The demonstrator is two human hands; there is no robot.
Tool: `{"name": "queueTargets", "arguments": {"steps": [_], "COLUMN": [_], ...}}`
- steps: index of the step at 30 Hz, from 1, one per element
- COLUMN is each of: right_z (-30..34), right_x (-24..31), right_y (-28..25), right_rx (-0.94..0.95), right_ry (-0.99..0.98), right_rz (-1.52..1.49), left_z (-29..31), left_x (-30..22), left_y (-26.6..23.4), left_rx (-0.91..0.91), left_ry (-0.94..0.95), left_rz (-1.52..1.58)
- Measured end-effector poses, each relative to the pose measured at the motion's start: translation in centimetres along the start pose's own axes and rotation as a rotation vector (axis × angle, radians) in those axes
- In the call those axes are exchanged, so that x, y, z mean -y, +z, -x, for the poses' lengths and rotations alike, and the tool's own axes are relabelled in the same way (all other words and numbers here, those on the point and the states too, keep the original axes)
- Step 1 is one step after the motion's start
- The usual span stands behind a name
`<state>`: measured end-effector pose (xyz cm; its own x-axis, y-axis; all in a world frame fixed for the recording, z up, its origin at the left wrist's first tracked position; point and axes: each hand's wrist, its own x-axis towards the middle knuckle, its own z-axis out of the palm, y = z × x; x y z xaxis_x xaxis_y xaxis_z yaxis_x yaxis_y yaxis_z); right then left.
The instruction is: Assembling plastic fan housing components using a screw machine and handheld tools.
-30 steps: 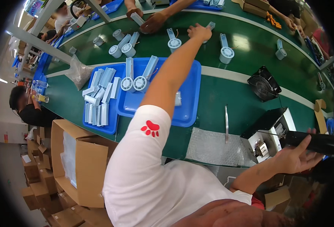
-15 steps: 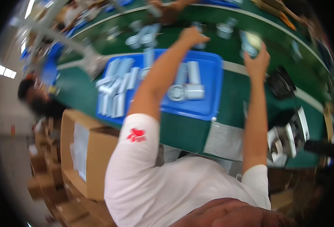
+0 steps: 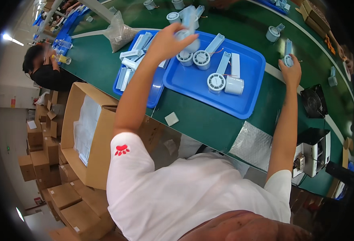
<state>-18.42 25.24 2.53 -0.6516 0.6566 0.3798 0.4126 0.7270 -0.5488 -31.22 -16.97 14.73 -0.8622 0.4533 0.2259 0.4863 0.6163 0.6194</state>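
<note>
My left hand [image 3: 167, 45], raised over the blue tray [image 3: 247, 105], grips a motion-blurred light-blue fan piece [image 3: 191, 40] with a round head and flat handle. Beneath it in the tray stand several like pieces, among them a round-headed fan piece [image 3: 201, 60] and another fan piece [image 3: 216, 82] with a slatted face and thin red wires. Beside that one lies a plain round-ended piece [image 3: 234, 85]. Out on the green belt, my right hand [image 3: 291, 73] has its fingers closed around the round head of another fan piece [image 3: 288, 60], its handle pointing away.
A second blue tray [image 3: 156, 90] holds loose pale handle covers [image 3: 131, 64]. Left are a bag of granules [image 3: 120, 33] and an open carton [image 3: 94, 124]; right, a black fan [image 3: 314, 101], a white-and-black machine [image 3: 314, 152] and a bubble-wrap sheet [image 3: 252, 144]. A co-worker [image 3: 48, 68] sits left.
My left hand has come back from the belt to over the tray, carrying a fan piece. My right hand stays over the belt at the right. The whole view has shifted.
</note>
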Motion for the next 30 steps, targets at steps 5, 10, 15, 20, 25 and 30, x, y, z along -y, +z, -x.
{"name": "queueTargets", "arguments": {"steps": [5,10,15,20,25,30], "right_z": [6.7,12.4,15.1,14.5,12.5,11.9], "right_x": [6.6,11.5,10.8,10.7,9.7,10.9], "right_y": [-1.8,-3.1,-2.4,-0.5,1.6,0.9], "right_rx": [0.033,0.089,0.097,0.061,0.016,0.072], "right_ry": [-0.053,-0.130,-0.145,-0.136,-0.246,-0.257], "right_rz": [-0.327,-0.346,-0.246,-0.267,-0.142,-0.114], "left_z": [9.6,11.8,11.7,11.4,10.5,2.9], "left_x": [0.5,1.8,2.4,3.3,3.3,5.5], "left_y": [-0.5,3.1,4.7,4.9,3.9,1.4], "left_rx": [0.058,0.021,0.081,0.075,0.090,-0.138], "left_ry": [-0.146,-0.093,0.063,0.086,0.121,0.009], "left_rz": [0.045,0.072,-0.005,0.013,0.120,0.140]}}
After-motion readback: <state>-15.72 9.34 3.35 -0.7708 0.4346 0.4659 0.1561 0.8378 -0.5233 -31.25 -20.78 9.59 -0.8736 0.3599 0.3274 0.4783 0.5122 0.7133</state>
